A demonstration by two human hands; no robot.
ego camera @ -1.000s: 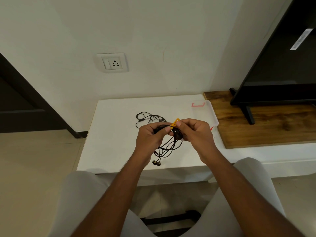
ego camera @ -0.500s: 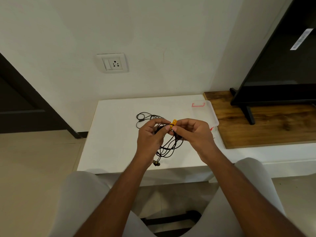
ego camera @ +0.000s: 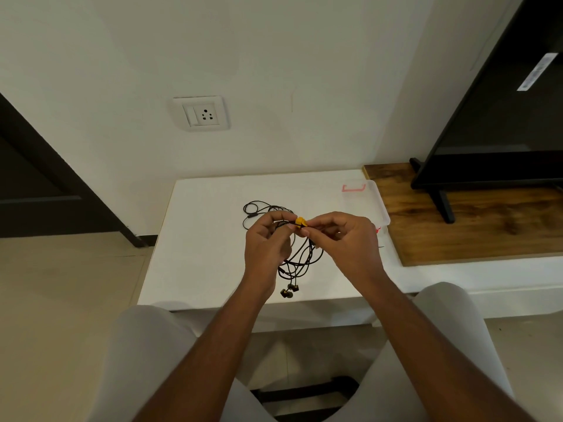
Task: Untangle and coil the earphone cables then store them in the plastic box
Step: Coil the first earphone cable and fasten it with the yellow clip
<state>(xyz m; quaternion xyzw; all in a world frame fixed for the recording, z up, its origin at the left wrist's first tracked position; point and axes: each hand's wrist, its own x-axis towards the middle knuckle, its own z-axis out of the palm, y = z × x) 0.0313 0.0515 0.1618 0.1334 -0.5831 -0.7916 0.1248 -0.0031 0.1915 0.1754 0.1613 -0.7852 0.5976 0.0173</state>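
Both hands, left hand (ego camera: pixel 268 239) and right hand (ego camera: pixel 350 239), pinch yellow tie (ego camera: pixel 301 222) around coiled black earphone cable (ego camera: pixel 300 257) above white table (ego camera: pixel 198 239).

Two cables (ego camera: pixel 292 288) (ego camera: pixel 251 215), one box (ego camera: pixel 384 208)

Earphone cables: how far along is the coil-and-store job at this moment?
Done: the looped cable hangs gathered, its earbuds dangling. In hand: the left hand and right hand pinch a yellow tie at the top of the loops. Left: a loose cable lies on the white table, and no cable shows in the plastic box.
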